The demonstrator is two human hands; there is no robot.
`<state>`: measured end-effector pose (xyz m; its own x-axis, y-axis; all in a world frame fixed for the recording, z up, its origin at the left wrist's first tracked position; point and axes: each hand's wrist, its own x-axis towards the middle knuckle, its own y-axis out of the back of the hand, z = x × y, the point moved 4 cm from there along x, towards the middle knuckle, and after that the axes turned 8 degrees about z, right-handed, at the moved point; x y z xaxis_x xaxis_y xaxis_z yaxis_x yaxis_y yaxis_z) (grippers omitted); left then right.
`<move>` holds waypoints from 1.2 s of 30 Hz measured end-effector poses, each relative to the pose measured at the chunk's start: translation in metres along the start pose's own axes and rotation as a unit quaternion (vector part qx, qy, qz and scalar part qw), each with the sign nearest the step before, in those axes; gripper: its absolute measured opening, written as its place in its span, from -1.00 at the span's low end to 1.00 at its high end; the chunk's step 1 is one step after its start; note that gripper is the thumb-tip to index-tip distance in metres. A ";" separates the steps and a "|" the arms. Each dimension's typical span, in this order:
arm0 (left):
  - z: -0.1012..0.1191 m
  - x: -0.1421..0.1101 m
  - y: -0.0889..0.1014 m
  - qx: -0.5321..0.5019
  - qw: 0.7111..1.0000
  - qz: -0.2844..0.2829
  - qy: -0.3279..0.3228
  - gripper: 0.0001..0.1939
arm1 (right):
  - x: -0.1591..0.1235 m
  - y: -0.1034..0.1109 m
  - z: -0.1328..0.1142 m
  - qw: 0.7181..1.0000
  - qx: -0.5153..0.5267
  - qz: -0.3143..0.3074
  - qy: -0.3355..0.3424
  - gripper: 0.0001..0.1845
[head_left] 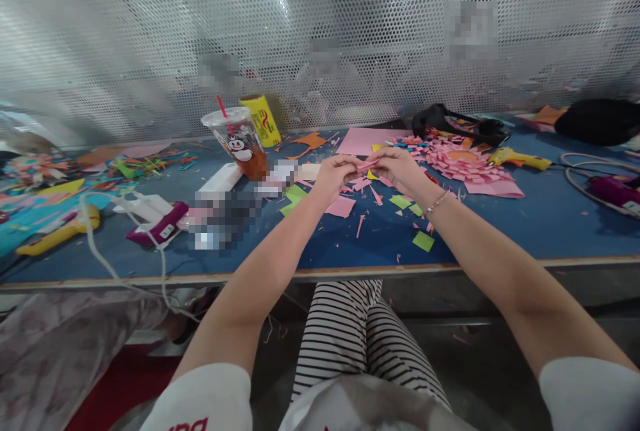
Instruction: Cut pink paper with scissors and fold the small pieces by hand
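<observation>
Between my two hands, over the blue table, is a small strip of pink paper (367, 163). The fingers of my left hand (336, 174) pinch its left end, and those of my right hand (397, 167) pinch its right end. Pink scraps (342, 207) and yellow-green paper squares (424, 240) lie below and around the hands. Just past my right hand spreads a pile of fringed pink paper (457, 161) with a ring-shaped opening. Behind the hands lies a flat pink sheet (370, 140).
To the left stand a plastic cup with a red straw (243, 144) and a yellow can (261, 121). Yellow glue guns lie at left (60, 234) and right (523, 159), with loose white cables. Black straps (457, 125) lie at the back, before a perforated metal panel (280, 31).
</observation>
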<state>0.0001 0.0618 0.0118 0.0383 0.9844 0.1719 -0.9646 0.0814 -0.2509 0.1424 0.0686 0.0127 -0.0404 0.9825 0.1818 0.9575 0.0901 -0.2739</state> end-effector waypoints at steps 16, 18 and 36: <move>-0.002 0.000 0.001 0.040 0.999 0.022 -0.005 -0.65 | 0.008 0.008 0.008 0.981 -0.136 0.003 0.139 -0.73; -0.002 0.000 0.000 0.038 0.999 0.020 -0.002 -0.68 | 0.008 0.007 0.007 0.980 -0.138 0.001 0.141 -0.74; -0.001 0.000 0.000 0.037 0.999 0.025 -0.010 -0.73 | 0.003 0.003 -0.003 0.964 -0.206 -0.005 0.167 -0.73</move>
<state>0.0000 0.0623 0.0109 -0.0155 0.9834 0.1809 -0.9817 0.0194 -0.1892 0.1464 0.0710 0.0151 -0.0217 0.8680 0.4960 0.9926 -0.0406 0.1146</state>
